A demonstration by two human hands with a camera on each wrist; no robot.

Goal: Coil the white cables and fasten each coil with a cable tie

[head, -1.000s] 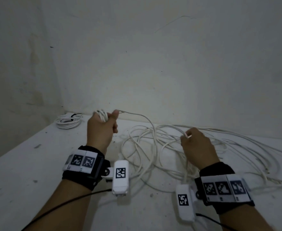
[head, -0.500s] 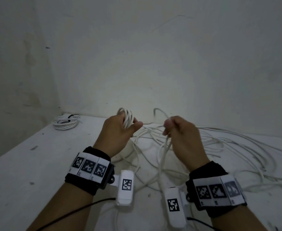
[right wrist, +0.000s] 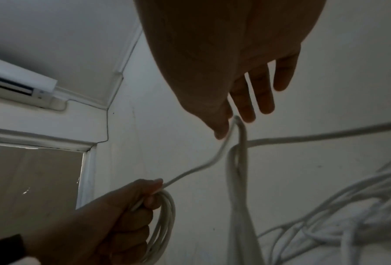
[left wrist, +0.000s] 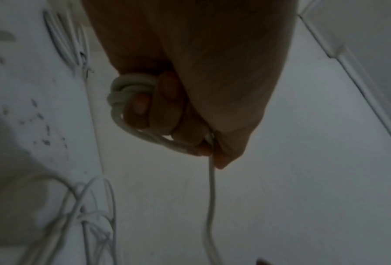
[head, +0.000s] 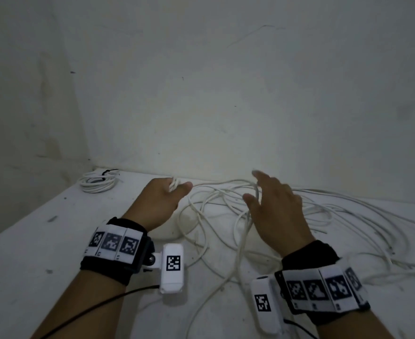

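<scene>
White cable [head: 228, 243] sprawls tangled, left hand [head: 161, 199] clenching loops, right hand [head: 276, 211] spread.

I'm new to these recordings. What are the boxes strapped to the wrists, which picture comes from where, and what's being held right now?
No machine here: a person works bare-handed, wearing wrist cameras. The wide picture comes from a head camera; the other two look along each hand. The left hand grips a small coil of white cable. The right hand is spread open, the cable strand draped by its fingers. A loose cable tangle lies on the white table; a finished coil with a black tie sits at the far left.
</scene>
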